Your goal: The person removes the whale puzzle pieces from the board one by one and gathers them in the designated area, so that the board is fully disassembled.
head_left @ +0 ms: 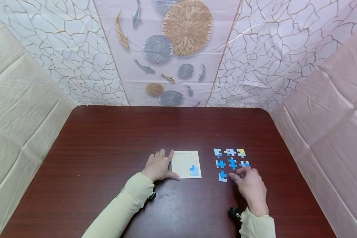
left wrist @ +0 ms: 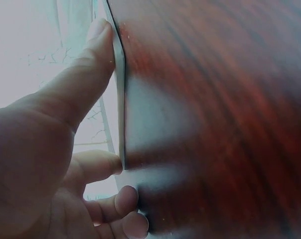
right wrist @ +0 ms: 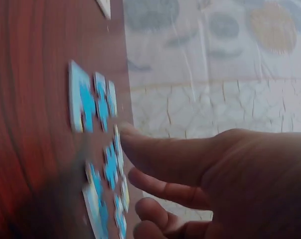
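Note:
A pale square puzzle tray [head_left: 182, 162] lies on the dark red table. One blue-and-white jigsaw piece [head_left: 194, 171] sits in its front right corner. My left hand [head_left: 158, 167] rests at the tray's left side, thumb extended at the front left corner and index fingertip at the back left corner. To the right, loose jigsaw pieces [head_left: 233, 163] lie in rows. My right hand [head_left: 251, 185] is over the front right of them, thumb and fingers apart. Under it, a blue piece [right wrist: 96, 204] lies on the table in the right wrist view, partly covered in the head view.
The brown wood-grain table [head_left: 113, 132] has rounded far corners. A patterned cloth [head_left: 178, 66] hangs behind it, and plain pale cloth [head_left: 330, 115] covers both sides. Dark wrist straps [head_left: 234, 213] show at both sleeves.

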`<action>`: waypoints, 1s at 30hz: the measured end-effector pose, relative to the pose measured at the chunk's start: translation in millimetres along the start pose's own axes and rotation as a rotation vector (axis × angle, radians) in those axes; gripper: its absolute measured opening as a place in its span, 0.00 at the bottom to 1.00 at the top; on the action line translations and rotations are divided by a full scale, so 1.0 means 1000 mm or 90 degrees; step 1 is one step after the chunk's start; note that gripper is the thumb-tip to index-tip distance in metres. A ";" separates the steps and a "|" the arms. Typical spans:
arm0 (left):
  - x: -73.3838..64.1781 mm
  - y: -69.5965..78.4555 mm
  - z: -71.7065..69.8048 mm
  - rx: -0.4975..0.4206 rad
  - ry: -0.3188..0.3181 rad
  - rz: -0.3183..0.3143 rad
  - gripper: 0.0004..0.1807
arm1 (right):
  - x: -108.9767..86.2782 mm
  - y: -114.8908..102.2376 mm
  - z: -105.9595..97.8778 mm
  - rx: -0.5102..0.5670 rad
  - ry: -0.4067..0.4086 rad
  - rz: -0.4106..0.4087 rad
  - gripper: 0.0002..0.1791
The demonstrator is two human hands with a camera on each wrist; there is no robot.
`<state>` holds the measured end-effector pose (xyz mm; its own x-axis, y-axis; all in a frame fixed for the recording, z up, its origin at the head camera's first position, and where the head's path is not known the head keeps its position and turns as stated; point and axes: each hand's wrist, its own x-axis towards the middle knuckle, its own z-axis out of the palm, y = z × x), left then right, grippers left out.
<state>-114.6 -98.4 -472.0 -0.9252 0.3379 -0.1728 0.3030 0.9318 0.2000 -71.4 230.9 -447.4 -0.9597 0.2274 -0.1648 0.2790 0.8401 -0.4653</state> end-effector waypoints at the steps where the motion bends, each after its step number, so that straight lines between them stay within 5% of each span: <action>1: 0.000 0.000 0.000 0.000 0.000 0.000 0.64 | -0.001 -0.003 0.002 -0.004 -0.002 -0.010 0.20; 14: 0.000 0.000 -0.002 0.002 0.003 0.003 0.65 | 0.002 -0.018 0.015 -0.018 -0.050 -0.050 0.16; 22: 0.001 -0.001 -0.002 0.004 0.000 0.000 0.65 | 0.002 -0.019 0.018 -0.021 -0.037 -0.104 0.13; 30: -0.001 -0.001 -0.002 -0.007 -0.003 -0.001 0.65 | 0.003 -0.020 0.016 -0.008 -0.067 -0.089 0.15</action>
<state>-114.8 -99.8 -470.6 -0.9245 0.3375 -0.1773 0.2995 0.9307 0.2099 -79.2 207.1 -452.3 -0.9802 0.0553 -0.1900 0.1417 0.8665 -0.4786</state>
